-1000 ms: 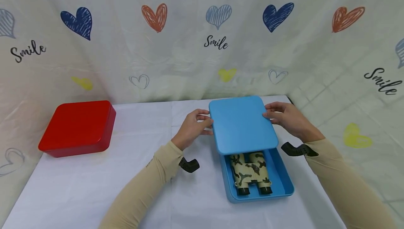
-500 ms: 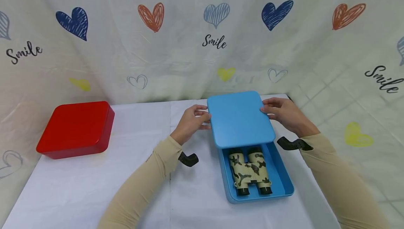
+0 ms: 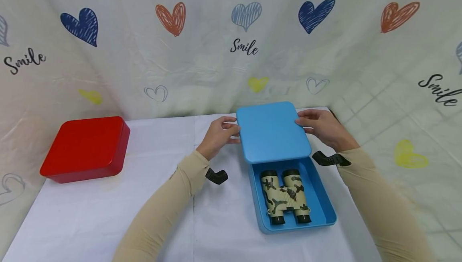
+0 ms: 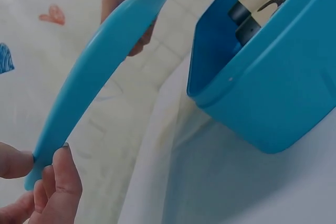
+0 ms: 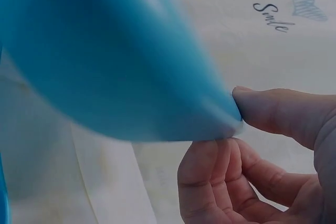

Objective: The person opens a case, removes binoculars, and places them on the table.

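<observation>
At nine- and three-o'clock edges, your left hand (image 3: 215, 137) and right hand (image 3: 324, 128) are pinching a light-looking, rectangular blue plastic lid (image 3: 273, 133).

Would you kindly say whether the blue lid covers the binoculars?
No, the binoculars lie uncovered inside the blue box, while the left hand and right hand hold the blue lid.

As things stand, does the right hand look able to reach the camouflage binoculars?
Probably not without letting go: the right hand pinches the blue lid. Otherwise the way looks free, as the camouflage binoculars lie uncovered in the blue box.
</observation>
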`<act>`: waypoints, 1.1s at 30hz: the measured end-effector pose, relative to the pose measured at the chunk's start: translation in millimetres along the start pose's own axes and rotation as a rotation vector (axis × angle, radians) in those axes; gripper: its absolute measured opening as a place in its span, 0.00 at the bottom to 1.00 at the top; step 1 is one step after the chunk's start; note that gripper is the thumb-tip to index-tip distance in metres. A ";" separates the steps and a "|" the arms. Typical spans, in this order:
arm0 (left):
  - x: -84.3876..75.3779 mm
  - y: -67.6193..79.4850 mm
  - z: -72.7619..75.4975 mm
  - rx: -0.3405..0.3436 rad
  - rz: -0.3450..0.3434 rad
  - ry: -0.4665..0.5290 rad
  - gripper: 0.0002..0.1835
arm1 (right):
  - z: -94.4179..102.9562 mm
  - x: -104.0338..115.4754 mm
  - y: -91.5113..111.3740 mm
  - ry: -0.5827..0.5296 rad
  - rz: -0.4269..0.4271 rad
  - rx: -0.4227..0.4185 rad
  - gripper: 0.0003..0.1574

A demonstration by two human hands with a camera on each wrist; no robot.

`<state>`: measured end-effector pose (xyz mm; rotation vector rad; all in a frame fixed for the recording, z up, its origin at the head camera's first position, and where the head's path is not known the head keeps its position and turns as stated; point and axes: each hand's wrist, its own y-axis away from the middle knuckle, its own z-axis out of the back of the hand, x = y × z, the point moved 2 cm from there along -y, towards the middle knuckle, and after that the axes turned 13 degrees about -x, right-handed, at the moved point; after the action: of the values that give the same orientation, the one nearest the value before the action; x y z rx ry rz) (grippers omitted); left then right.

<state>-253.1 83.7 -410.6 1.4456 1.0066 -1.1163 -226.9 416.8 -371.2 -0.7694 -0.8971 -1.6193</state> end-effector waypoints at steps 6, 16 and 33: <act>2.1 -11.2 0.0 -0.029 -0.005 -0.008 0.24 | -3.5 -3.7 -9.9 -0.009 0.000 -0.008 0.40; 8.0 -26.7 -3.2 -0.054 0.007 -0.022 0.24 | -7.7 -15.3 -26.7 0.006 -0.018 -0.012 0.40; 26.6 -43.1 -8.7 -0.081 0.040 -0.112 0.23 | -10.8 -40.4 -45.5 0.022 -0.038 0.081 0.39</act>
<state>-287.6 99.5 -445.4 1.3191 0.9298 -1.1026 -263.1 433.5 -418.5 -0.6806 -0.9604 -1.6121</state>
